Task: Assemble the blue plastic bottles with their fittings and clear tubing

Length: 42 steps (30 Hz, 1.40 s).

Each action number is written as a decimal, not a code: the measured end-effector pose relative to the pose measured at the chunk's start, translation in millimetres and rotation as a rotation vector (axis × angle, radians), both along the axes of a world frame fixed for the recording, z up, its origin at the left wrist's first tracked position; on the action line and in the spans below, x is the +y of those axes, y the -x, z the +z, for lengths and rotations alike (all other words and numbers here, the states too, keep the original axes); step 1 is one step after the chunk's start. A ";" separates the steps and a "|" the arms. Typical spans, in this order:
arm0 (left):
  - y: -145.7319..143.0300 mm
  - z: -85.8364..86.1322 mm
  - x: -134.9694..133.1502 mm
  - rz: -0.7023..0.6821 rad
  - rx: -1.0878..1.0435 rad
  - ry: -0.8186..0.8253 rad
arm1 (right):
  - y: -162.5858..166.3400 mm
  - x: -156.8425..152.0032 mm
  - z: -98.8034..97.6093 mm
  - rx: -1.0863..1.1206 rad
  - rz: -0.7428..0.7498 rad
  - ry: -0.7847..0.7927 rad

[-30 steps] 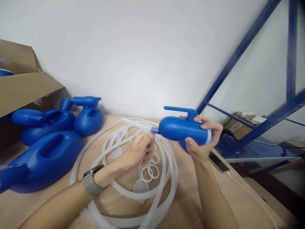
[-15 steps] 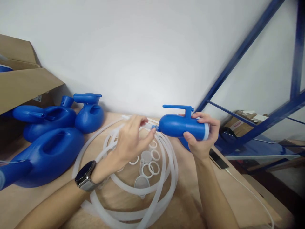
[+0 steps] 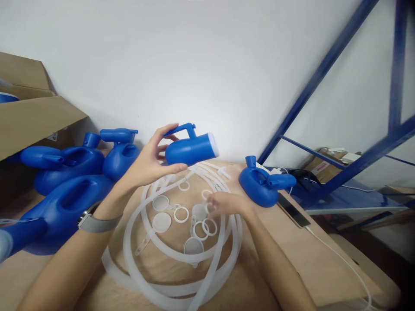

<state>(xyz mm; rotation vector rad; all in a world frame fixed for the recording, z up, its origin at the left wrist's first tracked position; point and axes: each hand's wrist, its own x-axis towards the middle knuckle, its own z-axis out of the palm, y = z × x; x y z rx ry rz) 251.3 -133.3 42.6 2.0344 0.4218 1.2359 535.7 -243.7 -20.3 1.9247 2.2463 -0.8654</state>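
My left hand is closed around a small blue bottle-shaped part with an L-shaped handle. The part is tilted, its white-rimmed wide end facing right. Below it, my right hand is low over the table by the white rings; its fingertips are smeared by motion, so whether they grip a ring is unclear. Round translucent caps with straps, such as one cap, lie among the rings. A coiled translucent hose surrounds them.
Several large blue jugs stand at left before an open cardboard box. Another blue jug stands at right, beside a phone on a white cable. A blue metal rack is beyond the table's right edge.
The blue bottle-shaped part has passed from my right hand to my left and moved left. My right hand has let go and dropped toward the rings. The hose end has left my left hand.
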 end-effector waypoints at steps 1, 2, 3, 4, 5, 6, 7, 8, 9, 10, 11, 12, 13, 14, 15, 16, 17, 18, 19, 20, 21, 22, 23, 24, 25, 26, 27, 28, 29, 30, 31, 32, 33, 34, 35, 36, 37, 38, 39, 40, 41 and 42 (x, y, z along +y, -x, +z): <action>4.0 0.7 4.1 0.002 0.012 0.009 | 2.6 2.9 -6.5 -0.102 -0.005 0.029; 7.6 1.6 7.0 -0.001 0.025 0.021 | 5.3 5.4 -12.3 -0.158 -0.014 0.025; 10.8 2.6 8.9 -0.012 0.042 0.033 | 7.6 7.4 -16.8 -0.180 -0.020 0.008; 13.3 3.5 10.0 -0.030 0.069 0.046 | 8.7 8.9 -19.8 -0.181 -0.019 -0.011; 15.3 4.3 10.5 -0.050 0.106 0.059 | 8.6 9.9 -21.2 -0.181 -0.017 -0.024; 16.7 4.7 10.9 -0.070 0.149 0.072 | 7.0 10.4 -21.2 -0.178 -0.017 -0.032; 17.5 4.7 11.3 -0.092 0.195 0.083 | 4.1 10.6 -19.9 -0.165 -0.021 -0.030; 17.6 4.2 11.9 -0.116 0.239 0.093 | 0.3 10.4 -17.5 -0.135 -0.025 -0.021; 17.1 3.2 12.8 -0.140 0.274 0.103 | -4.2 10.0 -14.3 -0.089 -0.023 -0.005; 16.0 1.8 14.1 -0.161 0.297 0.112 | -9.0 9.3 -10.5 -0.036 -0.021 0.010; 14.5 0.1 15.5 -0.179 0.311 0.119 | -13.7 8.3 -6.3 0.022 -0.022 0.022; 12.6 -1.7 17.1 -0.191 0.320 0.123 | -18.1 7.1 -1.7 0.083 -0.022 0.022; 10.7 -3.6 18.6 -0.196 0.327 0.122 | -21.9 5.6 3.2 0.143 -0.023 -0.003; 8.9 -5.3 19.8 -0.195 0.335 0.116 | -24.7 3.7 8.3 0.208 -0.036 -0.058; 7.2 -6.8 20.6 -0.192 0.349 0.104 | -26.5 1.4 13.5 0.282 -0.068 -0.148; 5.6 -8.0 20.9 -0.187 0.363 0.087 | -26.8 -1.4 18.7 0.368 -0.118 -0.266; 4.1 -9.0 20.5 -0.182 0.374 0.071 | -25.5 -4.5 23.7 0.465 -0.181 -0.403; 2.7 -9.6 19.4 -0.180 0.380 0.059 | -22.6 -7.9 28.5 0.566 -0.255 -0.549; 1.3 -10.0 17.5 -0.179 0.380 0.050 | -18.0 -11.5 33.0 0.665 -0.318 -0.687; -0.2 -10.0 15.1 -0.179 0.373 0.043 | -12.0 -15.3 36.9 0.745 -0.348 -0.805; -1.8 -9.8 12.1 -0.178 0.362 0.036 | -5.2 -19.1 40.4 0.791 -0.338 -0.896; -3.4 -9.4 8.9 -0.178 0.348 0.032 | 2.1 -22.7 43.2 0.798 -0.294 -0.960; -4.9 -8.9 5.8 -0.181 0.332 0.029 | 9.2 -26.0 45.2 0.775 -0.231 -1.002; -6.3 -8.4 2.9 -0.187 0.315 0.027 | 15.6 -28.9 46.5 0.738 -0.163 -1.023; -7.4 -8.1 0.5 -0.197 0.301 0.027 | 21.0 -31.3 46.9 0.707 -0.109 -1.040; -8.2 -8.0 -1.2 -0.211 0.287 0.023 | 25.3 -33.0 46.5 0.700 -0.075 -1.053; -8.6 -8.1 -2.4 -0.225 0.276 0.013 | 28.4 -34.0 45.3 0.724 -0.053 -1.061; -8.7 -8.5 -3.1 -0.235 0.265 -0.008 | 30.6 -34.5 43.5 0.773 -0.037 -1.062; -8.5 -9.1 -3.5 -0.242 0.254 -0.038 | 32.1 -34.6 41.5 0.831 -0.023 -1.056; -8.1 -10.0 -4.0 -0.244 0.240 -0.079 | 33.0 -34.3 39.4 0.890 -0.007 -1.051; -7.6 -11.0 -4.6 -0.240 0.230 -0.123 | 33.6 -33.9 37.6 0.943 0.013 -1.046; -7.4 -12.2 -5.7 -0.233 0.227 -0.167 | 33.9 -33.4 36.4 0.981 0.041 -1.041; -7.6 -13.3 -7.3 -0.224 0.230 -0.208 | 34.1 -33.2 35.9 0.998 0.069 -1.041; -8.3 -14.4 -9.4 -0.211 0.233 -0.243 | 34.2 -33.2 36.1 0.990 0.094 -1.042; -9.6 -15.3 -12.0 -0.192 0.231 -0.273 | 34.4 -33.5 36.9 0.954 0.118 -1.040; -11.6 -16.0 -14.9 -0.170 0.225 -0.298 | 34.7 -34.2 37.9 0.896 0.141 -1.042; -14.3 -16.4 -18.2 -0.148 0.212 -0.318 | 35.5 -35.0 38.9 0.825 0.163 -1.053; -17.3 -16.5 -21.7 -0.126 0.190 -0.338 | 36.8 -36.1 39.5 0.753 0.179 -1.083; -20.4 -16.2 -25.3 -0.103 0.168 -0.353 | 38.8 -37.1 39.5 0.693 0.188 -1.132; -23.3 -15.6 -28.8 -0.084 0.150 -0.371 | 41.2 -38.2 38.7 0.650 0.190 -1.189; -25.7 -14.6 -32.2 -0.068 0.138 -0.392 | 44.0 -39.0 37.3 0.624 0.184 -1.247; -27.3 -13.5 -35.4 -0.053 0.134 -0.418 | 47.0 -39.7 35.4 0.613 0.172 -1.299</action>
